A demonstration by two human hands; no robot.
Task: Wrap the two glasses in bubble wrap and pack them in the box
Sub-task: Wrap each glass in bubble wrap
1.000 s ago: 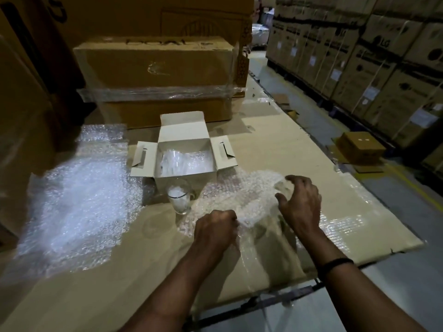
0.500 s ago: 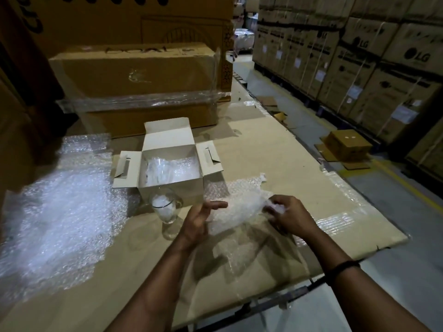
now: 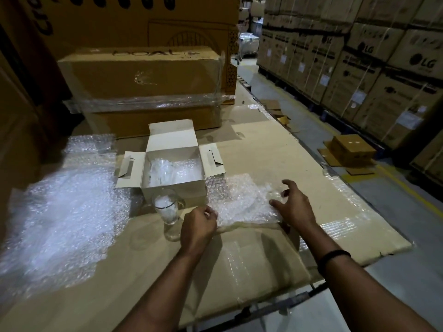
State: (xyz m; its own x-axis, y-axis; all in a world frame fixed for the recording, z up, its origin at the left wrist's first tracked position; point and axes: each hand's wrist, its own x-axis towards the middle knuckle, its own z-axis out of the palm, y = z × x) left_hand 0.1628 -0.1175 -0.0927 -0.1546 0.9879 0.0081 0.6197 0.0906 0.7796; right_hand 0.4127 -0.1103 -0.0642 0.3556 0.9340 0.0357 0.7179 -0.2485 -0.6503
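A small white box (image 3: 172, 190) stands open on the cardboard-covered table, with a bubble-wrapped glass (image 3: 159, 172) lying inside it. A clear handled glass (image 3: 169, 212) stands upright just in front of the box. To its right a sheet of bubble wrap (image 3: 242, 200) lies spread on the table. My left hand (image 3: 197, 226) pinches the sheet's near left corner. My right hand (image 3: 293, 207) rests on the sheet's right side with fingers spread and slightly bent.
A large pile of bubble wrap (image 3: 62, 212) covers the table's left. A big taped carton (image 3: 143, 87) stands behind the white box. The table edge runs along the right, with an aisle, a small carton (image 3: 352, 149) on the floor and stacked cartons (image 3: 383, 68) beyond.
The bubble wrap sheet, held up between both hands half a second ago, now lies flat on the table. My right hand has let go of its end and spread over it.
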